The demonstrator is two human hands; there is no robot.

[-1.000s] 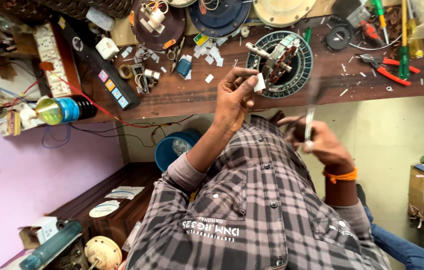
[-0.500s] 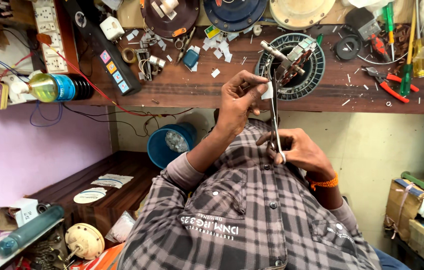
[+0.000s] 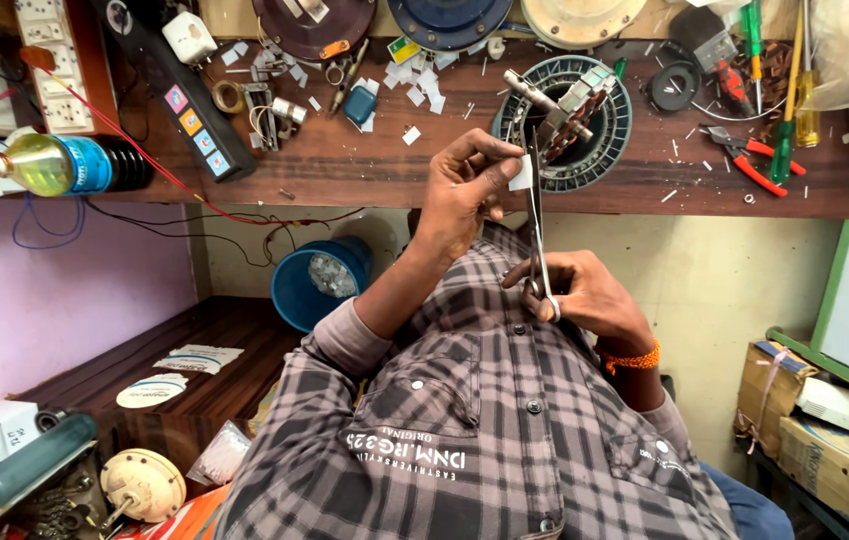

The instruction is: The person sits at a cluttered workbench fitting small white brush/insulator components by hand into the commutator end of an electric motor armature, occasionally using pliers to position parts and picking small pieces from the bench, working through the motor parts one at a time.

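While the left hand (image 3: 464, 195) pinches a small white paper strip (image 3: 520, 173) between thumb and fingertips, the right hand (image 3: 584, 298) grips the loops of a pair of slim steel scissors (image 3: 536, 225), fingers curled through them. The scissors stand nearly upright in the picture, their blades running up alongside the strip and touching it; whether the blades are parted or closed on the paper cannot be told from this angle. Both hands hover over the person's grey checked shirt (image 3: 484, 430), just below the edge of the brown wooden workbench (image 3: 364, 170).

Just beyond the paper strip, on the bench, lies a round dark fan stator with copper windings (image 3: 564, 120), a metal shaft poking out of its middle. To the right of the stator rest red-handled pliers (image 3: 749, 160) and a green-handled screwdriver (image 3: 782, 150) (more tools crowd the same corner). Left of the stator, scraps of white cut paper (image 3: 414, 85) are scattered across the wood, and farther left a long black power strip (image 3: 179, 95) lies slantwise. A clear plastic bottle of yellowish liquid with a blue label (image 3: 54, 163) lies on its side at the bench's far left end. Under the bench, well left of the hands, a blue plastic bucket (image 3: 314, 285) stands.
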